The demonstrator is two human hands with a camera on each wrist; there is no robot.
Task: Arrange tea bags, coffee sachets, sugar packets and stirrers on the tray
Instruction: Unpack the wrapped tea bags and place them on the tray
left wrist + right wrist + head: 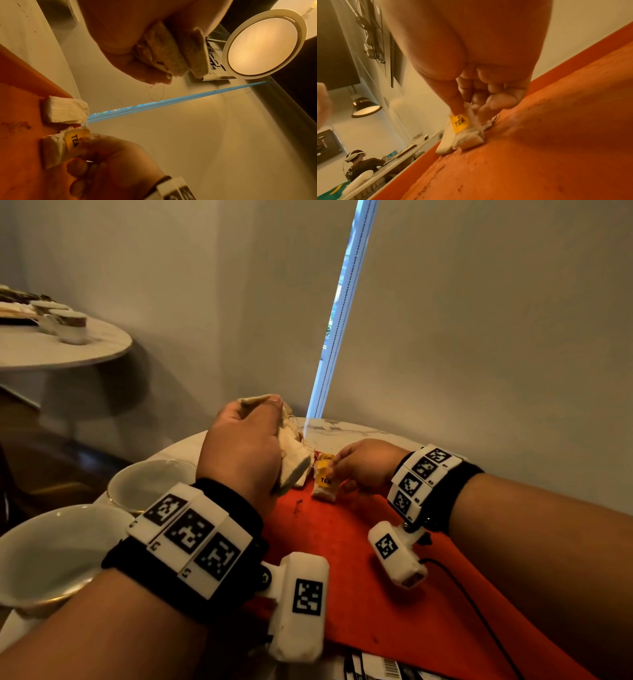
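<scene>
Tea bag (323, 484) with yellow tag stands upright at the red tray's (359, 542) far edge, pinched from above by the right hand (363, 465); the left hand (246, 446), raised just beside, clutches spare bags (173, 54)

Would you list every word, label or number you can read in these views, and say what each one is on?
"TEA": black letters on the yellow tag of the tea bag that the right hand pinches on the red tray.
Large dark lettering on a wall sign, left wrist view: partly hidden, unreadable.
Barcode label at the table edge: too small to read.
Wristband markers: square patterns; their tiny characters are illegible.
</scene>
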